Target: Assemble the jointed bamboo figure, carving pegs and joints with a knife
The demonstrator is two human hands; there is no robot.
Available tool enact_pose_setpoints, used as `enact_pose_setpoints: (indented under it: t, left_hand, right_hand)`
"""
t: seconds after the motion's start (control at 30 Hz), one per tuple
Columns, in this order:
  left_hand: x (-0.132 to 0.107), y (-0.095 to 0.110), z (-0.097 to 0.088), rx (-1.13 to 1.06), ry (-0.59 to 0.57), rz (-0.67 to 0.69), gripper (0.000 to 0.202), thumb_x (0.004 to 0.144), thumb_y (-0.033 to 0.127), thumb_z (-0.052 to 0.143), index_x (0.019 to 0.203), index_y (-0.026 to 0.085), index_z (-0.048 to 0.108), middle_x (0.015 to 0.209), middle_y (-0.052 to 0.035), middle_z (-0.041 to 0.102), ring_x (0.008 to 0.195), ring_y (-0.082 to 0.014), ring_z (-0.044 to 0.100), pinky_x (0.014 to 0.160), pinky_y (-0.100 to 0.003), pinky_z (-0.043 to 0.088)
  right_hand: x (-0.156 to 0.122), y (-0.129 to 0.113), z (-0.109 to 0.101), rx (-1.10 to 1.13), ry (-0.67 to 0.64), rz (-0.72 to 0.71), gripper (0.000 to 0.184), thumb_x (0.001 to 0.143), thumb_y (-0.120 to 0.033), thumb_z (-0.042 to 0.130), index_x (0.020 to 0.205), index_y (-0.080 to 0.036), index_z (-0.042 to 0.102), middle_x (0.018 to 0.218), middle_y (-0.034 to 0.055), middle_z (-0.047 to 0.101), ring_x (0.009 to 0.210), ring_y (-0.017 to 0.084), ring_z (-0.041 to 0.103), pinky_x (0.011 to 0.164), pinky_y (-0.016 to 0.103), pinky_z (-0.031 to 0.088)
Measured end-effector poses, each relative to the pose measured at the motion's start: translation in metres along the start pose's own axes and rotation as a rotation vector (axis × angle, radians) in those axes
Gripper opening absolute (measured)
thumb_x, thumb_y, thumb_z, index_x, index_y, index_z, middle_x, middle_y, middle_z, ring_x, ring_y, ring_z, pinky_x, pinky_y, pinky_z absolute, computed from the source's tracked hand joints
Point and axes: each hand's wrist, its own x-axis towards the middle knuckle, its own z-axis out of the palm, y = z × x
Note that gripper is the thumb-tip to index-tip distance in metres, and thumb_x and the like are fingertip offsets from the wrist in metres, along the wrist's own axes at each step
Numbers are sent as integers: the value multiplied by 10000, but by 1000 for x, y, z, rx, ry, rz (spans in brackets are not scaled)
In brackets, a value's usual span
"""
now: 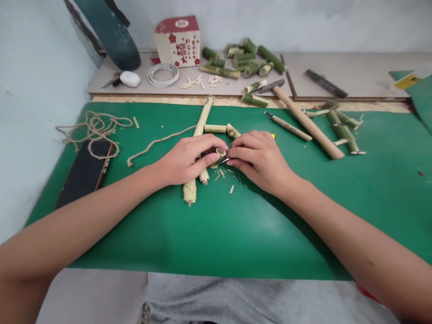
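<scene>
My left hand (189,159) is closed around a short bamboo ring (220,155) on the green mat (236,225), with the thumb pressed to its side. My right hand (258,157) is closed on a small blade (225,160) whose metal tip touches the ring. A long bamboo stick (201,126) runs under my left hand toward me, ending in a stub (189,192). Small shavings (226,173) lie beneath the hands. Two short bamboo pieces (222,129) lie just beyond my fingers.
A hammer (303,119), a thin chisel (288,127) and cut bamboo (342,128) lie right of the hands. Twine (97,130) and a black block (84,173) are at left. On the rear board stand a red-and-white box (178,42), tape rolls (163,74) and a bamboo pile (249,58).
</scene>
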Motion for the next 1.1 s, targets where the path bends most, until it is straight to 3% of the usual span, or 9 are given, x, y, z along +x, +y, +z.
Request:
enact_pose_setpoints:
  t: [0.2, 0.4, 0.63, 0.83, 0.97, 1.1]
  left_hand:
    - [0, 1, -1, 11, 14, -20, 257, 1057, 326, 540, 1201, 181, 697, 1063, -68, 771, 877, -162, 701, 803, -276, 544]
    - [0, 3, -1, 26, 5, -40, 255, 1059, 309, 532, 1208, 181, 695, 1079, -65, 772, 891, -162, 706, 830, -279, 550]
    - [0, 2, -1, 24, 20, -13, 234, 1057, 277, 539, 1210, 185, 689, 1077, -58, 768, 903, -159, 709, 836, -274, 548]
    - [-1, 2, 1, 55, 45, -59, 238, 1061, 290, 531, 1209, 187, 687, 1072, -52, 760, 865, -144, 696, 782, -261, 539]
    - [0, -3, 2, 91, 133, -126, 197, 1033, 272, 566, 1158, 188, 692, 1005, -33, 758, 824, -141, 687, 762, -265, 538]
    - [1, -9, 2, 89, 253, -189, 200, 1051, 281, 544, 1167, 186, 677, 989, -44, 751, 864, -153, 702, 796, -284, 540]
  right_hand:
    - [1, -3, -1, -51, -73, -22, 191, 1063, -331, 608, 1035, -242, 774, 1029, 66, 751, 939, 239, 580, 865, 418, 367]
    - [-1, 0, 3, -49, 36, -42, 216, 1071, -372, 608, 1042, -241, 777, 1049, 64, 759, 968, 235, 605, 874, 407, 375]
    - [1, -2, 3, -86, -24, -47, 185, 1060, -335, 626, 1035, -233, 778, 1027, 58, 764, 951, 233, 613, 876, 409, 396]
    - [-7, 14, -6, -137, 120, 75, 148, 1019, -294, 655, 1028, -273, 801, 1046, 58, 792, 1025, 283, 643, 964, 491, 435]
    - [-9, 29, -12, -191, 222, 173, 179, 1001, -276, 638, 1058, -291, 807, 1042, 77, 781, 993, 311, 655, 914, 520, 494]
    - [-7, 25, -16, -176, 287, 183, 251, 1011, -260, 589, 1145, -323, 791, 1088, 92, 759, 1034, 326, 679, 916, 548, 542]
